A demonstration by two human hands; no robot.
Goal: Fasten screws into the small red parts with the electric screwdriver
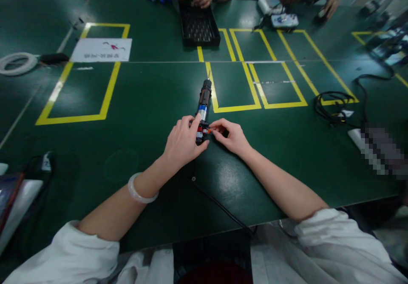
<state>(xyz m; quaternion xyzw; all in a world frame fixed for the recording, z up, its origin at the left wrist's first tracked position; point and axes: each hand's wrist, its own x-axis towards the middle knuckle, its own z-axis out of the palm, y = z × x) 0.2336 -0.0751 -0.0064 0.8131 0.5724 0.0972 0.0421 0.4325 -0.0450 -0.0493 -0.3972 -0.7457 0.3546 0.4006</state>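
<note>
An electric screwdriver with its inner parts exposed (202, 109) lies on the green table, its thin bit pointing away from me. A silver and blue motor section and a black front end show. My left hand (184, 141) is closed around its near end, thumb and fingers on either side. From the right, my right hand (232, 137) pinches at a small red and orange part (207, 131) on the screwdriver's side. Whether that part is fixed to the tool I cannot tell. A black cable (219, 204) runs from near the tool to the table's front edge.
A black tray (201, 44) stands at the far side, before a person's hands. Another person handles items at the back right. Yellow tape outlines mark the table. A white sign (101, 50) and tape roll (17, 64) lie left, a coiled cable (333, 107) right.
</note>
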